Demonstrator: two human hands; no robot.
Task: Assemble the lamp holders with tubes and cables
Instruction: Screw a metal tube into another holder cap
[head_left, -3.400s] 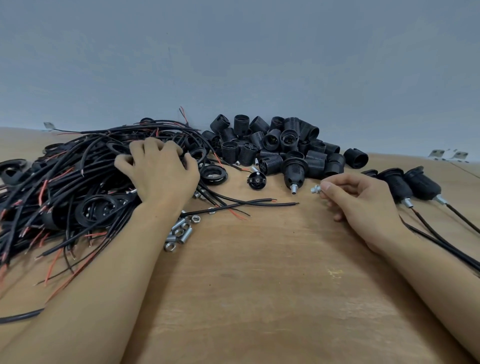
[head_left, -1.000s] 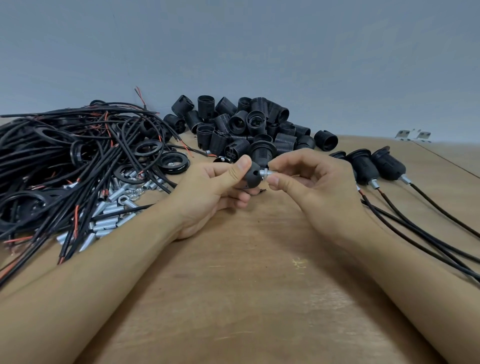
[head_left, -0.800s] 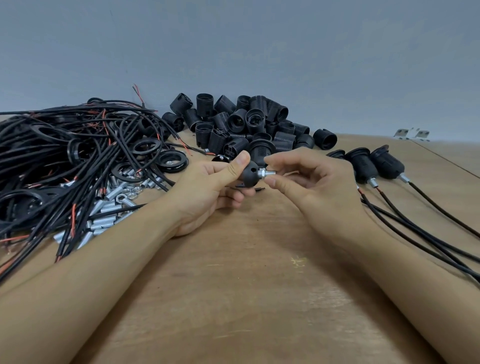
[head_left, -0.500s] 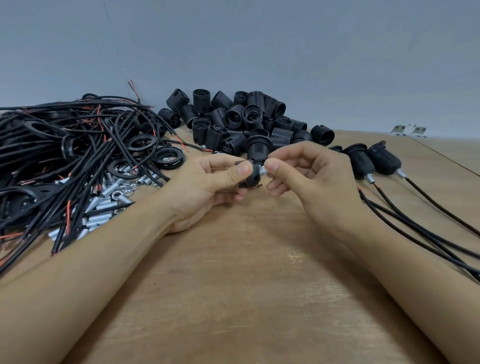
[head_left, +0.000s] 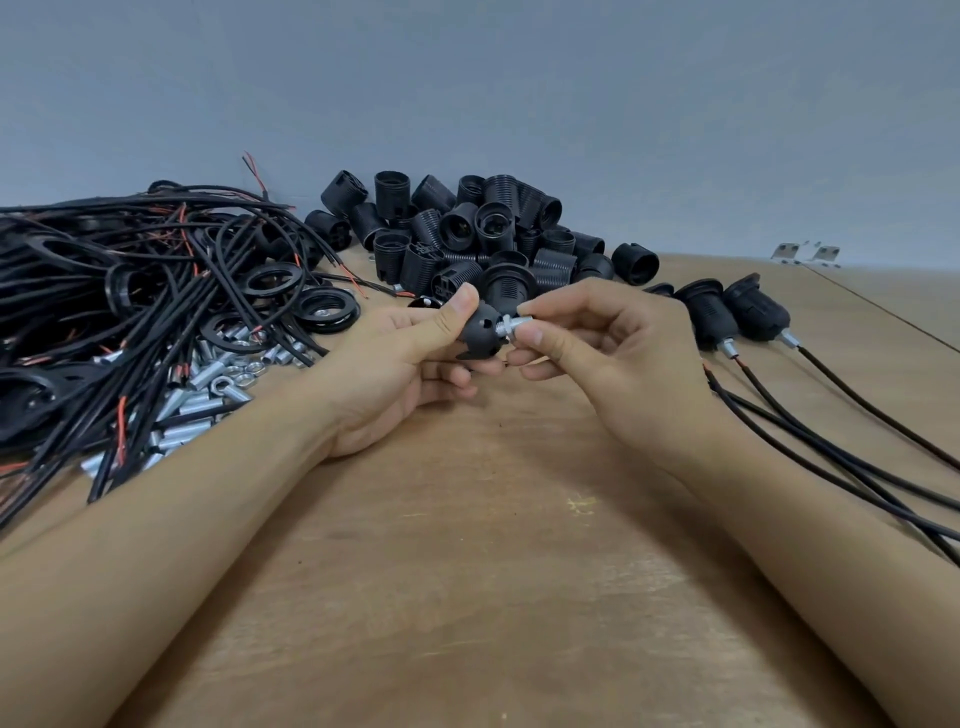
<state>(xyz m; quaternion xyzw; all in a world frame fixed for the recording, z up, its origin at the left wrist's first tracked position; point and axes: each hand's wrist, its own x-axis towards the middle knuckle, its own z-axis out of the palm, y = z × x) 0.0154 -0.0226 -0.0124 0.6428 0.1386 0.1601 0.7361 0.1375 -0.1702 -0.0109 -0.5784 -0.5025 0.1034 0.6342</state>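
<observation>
**Threading a metal tube into a lamp holder cap**

The wooden counter (head_left: 467, 571) carries a big tangle of cables (head_left: 130, 291) at the left, a heap of black holder bodies (head_left: 467, 228) at the back, and finished holders (head_left: 727, 312) with cables at the right. Loose metal tubes (head_left: 187, 415) lie beside the tangle. Just above the counter's middle, the left hand (head_left: 395, 364) has its grip clenched round a black cap (head_left: 480, 332), thumb on top. The right hand (head_left: 613, 353) pinches a short threaded tube (head_left: 511, 328) whose end sits at the cap's hole. The step in hand looks like screwing tube into cap; next likely calls for more turns of the fingertips, keeping the tube square to the hole, then feeding a cable through
</observation>
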